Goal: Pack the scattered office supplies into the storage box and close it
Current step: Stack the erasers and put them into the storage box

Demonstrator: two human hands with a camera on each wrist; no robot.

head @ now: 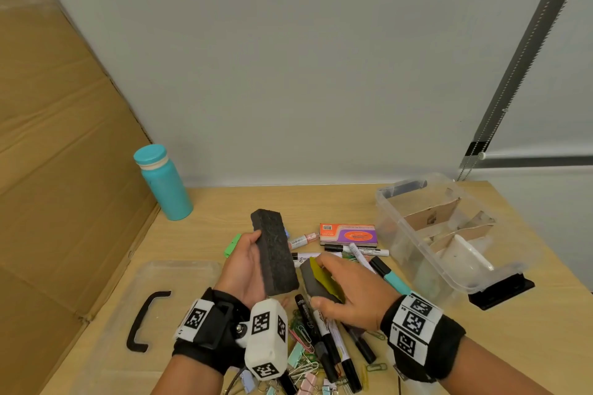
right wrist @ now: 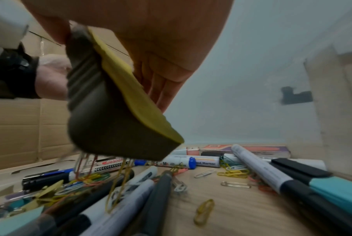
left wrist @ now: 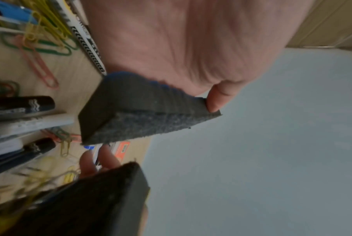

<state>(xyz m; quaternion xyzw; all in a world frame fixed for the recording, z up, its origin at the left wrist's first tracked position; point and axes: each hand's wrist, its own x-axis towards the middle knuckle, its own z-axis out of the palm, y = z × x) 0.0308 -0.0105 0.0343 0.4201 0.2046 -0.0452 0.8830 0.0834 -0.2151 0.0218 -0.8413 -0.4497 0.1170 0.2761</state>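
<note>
A: From the head view, we have the left hand (head: 244,269) holding a black felt eraser (head: 274,252) upright, and the right hand (head: 348,293) curled over a yellow-backed eraser (head: 321,280) just above the pile of markers (head: 327,340). Where is the storage box (head: 414,234)?

B: On the surface to our right, open, with cardboard dividers (head: 431,213) inside — we can see little else in it. Its clear lid (head: 128,298) lies flat to our left.

A: In the left wrist view, the thumb (left wrist: 217,99) pinches only the eraser's (left wrist: 142,111) far edge. We judge it could slip from there.

B: And the right wrist view worries us more — paper clips (right wrist: 118,183) dangle from the underside of the yellow-backed eraser (right wrist: 114,103). It may be magnetic; we cannot be sure.

A: If we carry it across, those clips could drop beside the box or land in the wrong compartment.

B: We would shake them off first.
</note>
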